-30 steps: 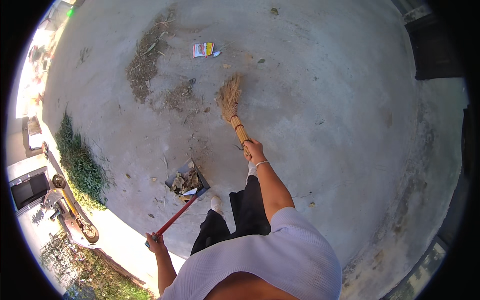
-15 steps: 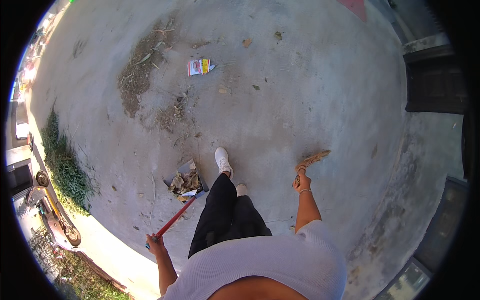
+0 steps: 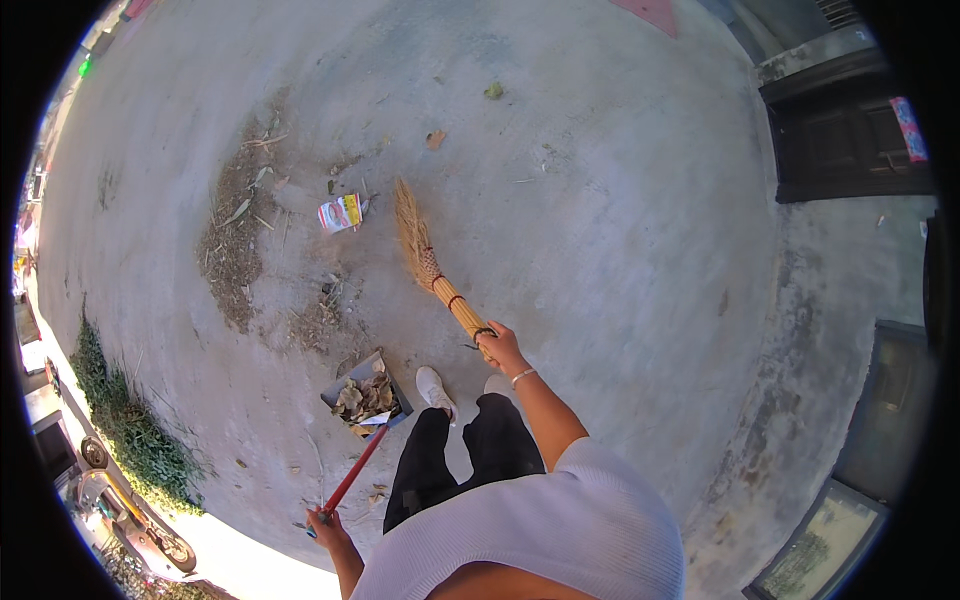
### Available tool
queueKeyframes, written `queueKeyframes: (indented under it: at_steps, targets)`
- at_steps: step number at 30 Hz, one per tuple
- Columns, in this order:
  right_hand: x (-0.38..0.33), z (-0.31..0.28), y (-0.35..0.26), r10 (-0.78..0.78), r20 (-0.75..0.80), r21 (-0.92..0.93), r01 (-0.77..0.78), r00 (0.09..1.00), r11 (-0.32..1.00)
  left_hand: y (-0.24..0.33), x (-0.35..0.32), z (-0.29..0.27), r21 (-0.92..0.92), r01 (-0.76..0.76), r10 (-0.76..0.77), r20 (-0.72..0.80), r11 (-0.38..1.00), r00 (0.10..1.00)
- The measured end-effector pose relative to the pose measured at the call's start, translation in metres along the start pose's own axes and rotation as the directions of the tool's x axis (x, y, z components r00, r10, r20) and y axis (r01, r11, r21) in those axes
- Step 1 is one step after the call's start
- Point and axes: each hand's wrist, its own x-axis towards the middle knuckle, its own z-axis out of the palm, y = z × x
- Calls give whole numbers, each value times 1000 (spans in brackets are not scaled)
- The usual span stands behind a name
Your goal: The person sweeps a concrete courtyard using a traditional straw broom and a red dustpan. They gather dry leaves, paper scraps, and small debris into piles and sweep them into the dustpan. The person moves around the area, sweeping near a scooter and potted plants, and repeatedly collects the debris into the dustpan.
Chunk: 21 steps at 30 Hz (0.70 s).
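My right hand [image 3: 503,346] is wrapped round the handle of a straw hand broom [image 3: 432,262], its bristles stretched forward to the floor just right of a crumpled red, white and yellow packet [image 3: 340,213]. At lower left my left hand [image 3: 328,527] grips the red pole of a long-handled dustpan [image 3: 405,408]. Brown dry leaves [image 3: 362,396] and a pale scrap fill the grey pan, which rests on the concrete left of my white shoes. Ahead of the pan lies a small scatter of dirt [image 3: 322,322].
A long patch of dirt and dry stalks [image 3: 232,240] stretches across the left of the floor. Green plants [image 3: 125,415] and a parked motorcycle [image 3: 135,520] line the left edge. On the right stand a dark door [image 3: 850,135] and a wall. Loose leaves [image 3: 435,139] lie farther ahead.
My right hand has swung the broom from the right side inward and forward, near the packet. My feet have stepped, and the floor litter sits lower and farther left in view. The dustpan stays held.
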Motion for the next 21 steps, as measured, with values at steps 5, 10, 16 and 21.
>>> queueKeyframes:
  at_steps: [5,10,16,21]
  targets:
    - [16,-153,-27,-130,-390,-184,61,912,981,19,-15,66,105,64,-63,-15,992,998]
    - [130,-313,-104,180,-545,273,-30,819,962,23,-49,141,181,-58,64,-27,982,998]
    - [281,-226,-196,-18,-397,-158,-49,917,986,52,-124,268,-44,-19,8,-237,999,972]
    - [269,-97,-258,-48,21,-536,51,999,842,109,-168,382,-114,36,-68,-289,993,955]
